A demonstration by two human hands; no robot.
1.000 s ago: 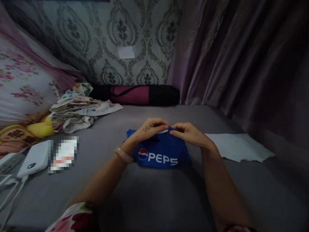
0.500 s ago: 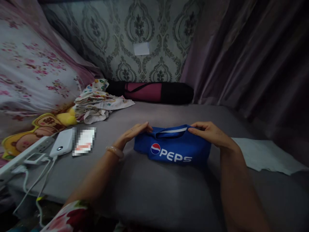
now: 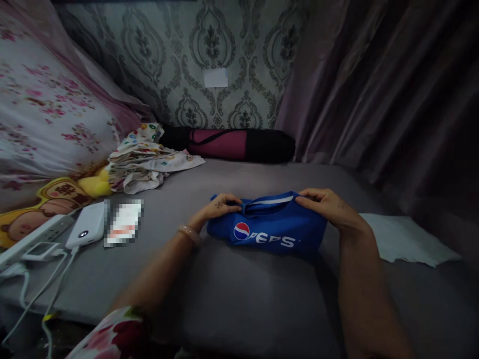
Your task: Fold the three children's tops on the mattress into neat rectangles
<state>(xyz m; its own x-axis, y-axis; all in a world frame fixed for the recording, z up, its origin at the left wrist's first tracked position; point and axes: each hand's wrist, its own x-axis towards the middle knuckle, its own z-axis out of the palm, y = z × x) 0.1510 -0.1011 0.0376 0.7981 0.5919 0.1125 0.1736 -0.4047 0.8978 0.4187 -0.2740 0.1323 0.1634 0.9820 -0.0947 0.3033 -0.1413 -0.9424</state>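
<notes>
A blue T-shirt (image 3: 273, 232) with a round logo and white letters lies bunched on the grey bed, its neckline facing up and a white band showing inside the collar. At the left end of the collar, my left hand (image 3: 220, 205) pinches the fabric between thumb and fingers; a pale bangle circles that wrist. My right hand (image 3: 325, 204) grips the collar's right end, thumb on the near side. The shirt's lower part is folded underneath and out of sight.
To the right lies a pale cloth (image 3: 407, 238) on the grey sheet (image 3: 243, 309). Left are a power strip (image 3: 41, 237), a white power bank (image 3: 88, 225) with cables, a plush toy (image 3: 48, 207) and crumpled patterned cloth (image 3: 149, 162). A black-and-maroon roll bag (image 3: 220, 144) lines the wall.
My left hand has moved inward to the collar and closed on its left end. The collar looks wider and the printed letters have creased. The view has shifted slightly.
</notes>
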